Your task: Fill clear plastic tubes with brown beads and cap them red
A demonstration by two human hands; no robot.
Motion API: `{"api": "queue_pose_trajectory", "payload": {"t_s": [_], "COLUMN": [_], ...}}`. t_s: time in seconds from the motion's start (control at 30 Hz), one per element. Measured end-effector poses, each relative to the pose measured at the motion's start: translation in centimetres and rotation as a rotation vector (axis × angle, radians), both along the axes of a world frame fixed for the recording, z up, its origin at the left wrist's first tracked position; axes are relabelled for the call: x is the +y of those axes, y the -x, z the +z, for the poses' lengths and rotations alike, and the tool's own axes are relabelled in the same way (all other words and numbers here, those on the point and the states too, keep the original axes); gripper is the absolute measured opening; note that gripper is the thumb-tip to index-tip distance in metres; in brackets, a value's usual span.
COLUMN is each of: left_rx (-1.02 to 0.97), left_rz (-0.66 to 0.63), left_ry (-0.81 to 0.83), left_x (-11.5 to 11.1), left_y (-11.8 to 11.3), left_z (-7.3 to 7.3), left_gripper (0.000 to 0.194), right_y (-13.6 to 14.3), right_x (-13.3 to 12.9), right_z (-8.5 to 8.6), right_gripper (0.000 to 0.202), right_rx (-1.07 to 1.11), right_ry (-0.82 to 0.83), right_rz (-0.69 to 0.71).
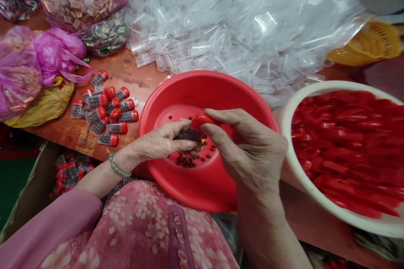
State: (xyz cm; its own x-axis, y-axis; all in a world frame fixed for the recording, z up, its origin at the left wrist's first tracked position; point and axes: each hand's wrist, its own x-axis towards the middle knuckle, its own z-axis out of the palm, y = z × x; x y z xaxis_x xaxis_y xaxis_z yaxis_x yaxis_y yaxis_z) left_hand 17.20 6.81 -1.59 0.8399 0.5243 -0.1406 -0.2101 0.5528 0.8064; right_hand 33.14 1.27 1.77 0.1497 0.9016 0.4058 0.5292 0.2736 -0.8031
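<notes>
My left hand (170, 139) is closed around a small clear container (187, 133) filled with dark beads, above a red basin (208, 76). Between thumb and fingertips of my right hand (246, 147) is a red cap (205, 119), held at the container's open end. Whether the cap is seated on it I cannot tell. Loose dark beads (187, 161) lie on the basin floor below. At the right, a white tub (292, 143) holds a heap of red caps (350, 147).
Several filled, red-capped containers (105, 113) lie left of the basin, and more (70, 173) sit in a box below the table edge. Behind spreads a pile of clear empty containers (202, 46) in plastic. Pink bags (57, 54) stand at left, a yellow basket (369, 44) at right.
</notes>
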Motion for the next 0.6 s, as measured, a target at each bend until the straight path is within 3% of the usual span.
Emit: {"api": "queue_pose_trajectory", "payload": {"t_s": [0.33, 0.6], "left_rx": [0.059, 0.047], "left_rz": [0.018, -0.021], "left_ry": [-0.062, -0.053], "left_x": [0.0, 0.3], "left_y": [0.1, -0.2], "left_z": [0.2, 0.1], "left_gripper": [0.020, 0.017], "right_y": [0.1, 0.2], "right_x": [-0.1, -0.2], "right_z": [-1.5, -2.0], "right_gripper": [0.018, 0.018], "right_rx": [0.058, 0.185], "right_ry": [0.078, 0.039], "right_rz": [-0.077, -0.112]}}
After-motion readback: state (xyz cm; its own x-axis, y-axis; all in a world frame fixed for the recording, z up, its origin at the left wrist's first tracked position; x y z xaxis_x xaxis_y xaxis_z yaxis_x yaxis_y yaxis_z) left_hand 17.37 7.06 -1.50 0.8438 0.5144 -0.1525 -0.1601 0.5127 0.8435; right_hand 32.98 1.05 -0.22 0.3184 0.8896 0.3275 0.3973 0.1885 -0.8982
